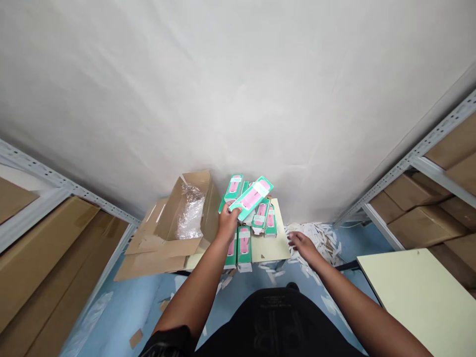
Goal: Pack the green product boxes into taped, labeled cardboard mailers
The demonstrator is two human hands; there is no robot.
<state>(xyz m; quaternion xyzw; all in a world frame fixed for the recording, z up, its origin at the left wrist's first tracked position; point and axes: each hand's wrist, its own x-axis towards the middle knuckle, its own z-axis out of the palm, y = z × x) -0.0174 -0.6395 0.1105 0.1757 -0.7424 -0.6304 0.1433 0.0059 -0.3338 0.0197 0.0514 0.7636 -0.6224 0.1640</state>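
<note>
Pinching a green-and-pink box near its lower-left corner, the left hand holds it over the loose group of similar boxes on the pale worktop in the head view. The thumb lies across the printed face; the other fingers are mostly hidden beneath. Whether the held box's underside touches the boxes below, I cannot tell. The right hand is empty as far as shows, fingers loosely bent and apart, just beside the worktop's right edge, with a heap of white strips on the floor beyond it.

For good handling, since the grip is at one end, most of the weight sits beyond the fingers; a firm pinch that does not dent the card should serve, and the free hand could steady the far end. Keeping the box raised should stop its corners from catching on those crowded beneath.

The held box's long axis runs aslant, from the left hand up to the far right, with its printed face toward the camera and a pale label band nearer the far end. Two boxes in front point more nearly toward the person. Left of the group, an open carton contains clear plastic wrap.
</note>
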